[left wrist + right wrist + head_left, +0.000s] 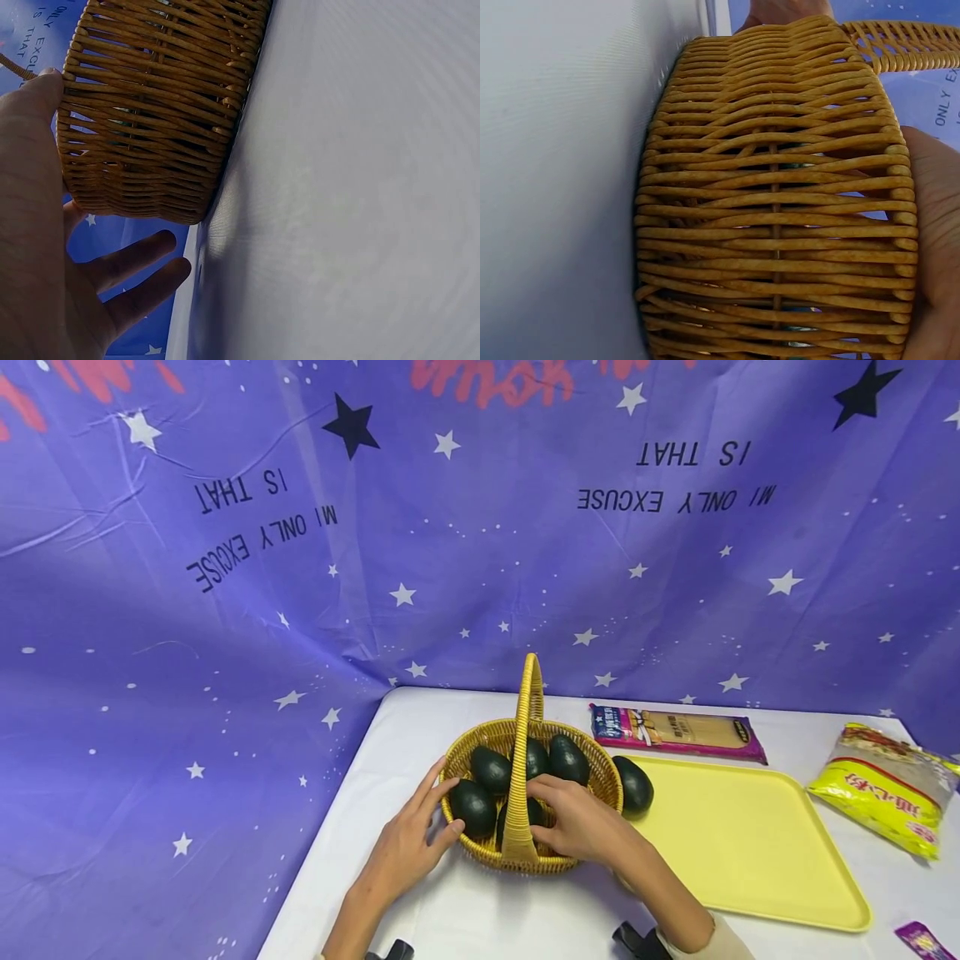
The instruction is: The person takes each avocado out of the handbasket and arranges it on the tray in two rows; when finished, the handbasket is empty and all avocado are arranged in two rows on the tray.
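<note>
A wicker basket point(480, 853) with a tall arched handle stands on the white table and holds several dark green avocados point(491, 770). My left hand point(405, 839) is at the basket's left side, thumb and a fingertip at the rim beside the leftmost avocado point(473, 808). Its other fingers spread along the outer wall in the left wrist view. My right hand point(573, 818) reaches over the front right rim, its fingers bent around an avocado point(535, 812) that the handle and hand partly hide. The right wrist view shows mostly the basket's wall point(772, 202), with the fingertips hidden.
A yellow tray point(750, 843) lies right of the basket, with one avocado point(633, 787) at its left edge. Behind it is a long noodle pack point(678, 732). Farther right are a yellow bag point(888, 789) and a small purple packet point(922, 939). A purple star-patterned cloth point(480, 552) hangs behind.
</note>
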Action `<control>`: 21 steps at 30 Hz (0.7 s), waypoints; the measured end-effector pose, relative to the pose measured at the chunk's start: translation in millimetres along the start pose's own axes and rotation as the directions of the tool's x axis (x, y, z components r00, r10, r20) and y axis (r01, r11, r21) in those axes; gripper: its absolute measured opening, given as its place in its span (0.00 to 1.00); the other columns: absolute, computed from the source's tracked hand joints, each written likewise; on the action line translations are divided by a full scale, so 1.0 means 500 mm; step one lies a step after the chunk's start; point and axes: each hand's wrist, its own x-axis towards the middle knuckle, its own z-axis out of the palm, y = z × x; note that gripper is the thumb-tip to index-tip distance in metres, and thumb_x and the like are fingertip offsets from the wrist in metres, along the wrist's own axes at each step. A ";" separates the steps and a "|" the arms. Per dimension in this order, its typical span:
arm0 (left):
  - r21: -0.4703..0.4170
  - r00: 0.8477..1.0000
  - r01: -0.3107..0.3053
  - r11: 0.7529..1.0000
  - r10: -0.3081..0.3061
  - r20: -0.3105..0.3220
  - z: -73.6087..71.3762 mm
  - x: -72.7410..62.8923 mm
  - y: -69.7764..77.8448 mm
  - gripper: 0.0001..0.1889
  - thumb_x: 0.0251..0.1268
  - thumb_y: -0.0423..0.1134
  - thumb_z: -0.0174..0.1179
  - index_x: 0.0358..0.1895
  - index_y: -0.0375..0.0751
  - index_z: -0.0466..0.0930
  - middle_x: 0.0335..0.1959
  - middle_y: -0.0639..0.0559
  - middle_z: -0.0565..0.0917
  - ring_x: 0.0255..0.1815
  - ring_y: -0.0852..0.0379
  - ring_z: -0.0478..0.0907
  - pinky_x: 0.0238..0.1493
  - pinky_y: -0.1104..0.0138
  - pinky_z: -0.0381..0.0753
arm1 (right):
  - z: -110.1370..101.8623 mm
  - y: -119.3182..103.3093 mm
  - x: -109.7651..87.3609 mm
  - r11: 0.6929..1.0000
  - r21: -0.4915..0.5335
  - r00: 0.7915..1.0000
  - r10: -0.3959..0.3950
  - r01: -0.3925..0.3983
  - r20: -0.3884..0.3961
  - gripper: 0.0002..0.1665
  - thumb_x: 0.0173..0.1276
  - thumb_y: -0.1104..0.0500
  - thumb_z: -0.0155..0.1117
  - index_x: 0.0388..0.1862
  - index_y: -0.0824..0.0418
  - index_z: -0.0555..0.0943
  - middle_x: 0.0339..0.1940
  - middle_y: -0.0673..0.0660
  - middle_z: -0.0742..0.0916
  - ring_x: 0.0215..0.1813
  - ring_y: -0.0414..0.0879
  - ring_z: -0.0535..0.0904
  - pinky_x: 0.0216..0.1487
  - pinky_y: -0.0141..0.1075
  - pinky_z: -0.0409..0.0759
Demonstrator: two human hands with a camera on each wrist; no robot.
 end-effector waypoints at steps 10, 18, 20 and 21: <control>0.002 1.000 -0.002 1.000 0.002 -0.008 -0.001 -0.001 0.003 0.33 0.80 0.56 0.61 0.83 0.55 0.68 0.90 0.63 0.49 0.33 0.66 0.76 0.39 0.63 0.77 | 0.000 0.001 0.010 1.000 0.010 0.996 -0.012 0.011 0.088 0.23 0.63 0.58 0.82 0.57 0.53 0.87 0.60 0.51 0.88 0.60 0.46 0.85 0.61 0.43 0.85; -0.002 1.000 -0.007 1.000 0.007 -0.013 0.000 -0.001 0.003 0.33 0.81 0.56 0.61 0.83 0.55 0.69 0.90 0.60 0.51 0.36 0.64 0.78 0.41 0.62 0.79 | -0.004 0.003 0.013 0.999 0.038 0.990 -0.014 0.009 0.139 0.28 0.63 0.55 0.85 0.62 0.48 0.88 0.61 0.52 0.85 0.60 0.47 0.83 0.61 0.45 0.84; 0.000 1.000 -0.011 1.000 0.011 -0.016 0.000 -0.001 0.003 0.33 0.81 0.56 0.61 0.83 0.55 0.69 0.90 0.60 0.52 0.37 0.63 0.79 0.42 0.61 0.79 | -0.006 0.004 0.013 0.999 0.038 0.989 -0.007 0.001 0.150 0.28 0.62 0.55 0.87 0.61 0.47 0.88 0.60 0.51 0.84 0.58 0.46 0.82 0.60 0.45 0.84; 0.000 1.000 -0.013 1.000 0.013 -0.016 0.000 -0.001 0.002 0.33 0.81 0.56 0.61 0.83 0.55 0.68 0.90 0.59 0.52 0.37 0.63 0.79 0.42 0.61 0.79 | -0.006 0.005 0.013 0.999 0.042 0.988 -0.005 -0.002 0.154 0.28 0.61 0.55 0.87 0.60 0.47 0.88 0.60 0.51 0.83 0.58 0.46 0.82 0.60 0.45 0.84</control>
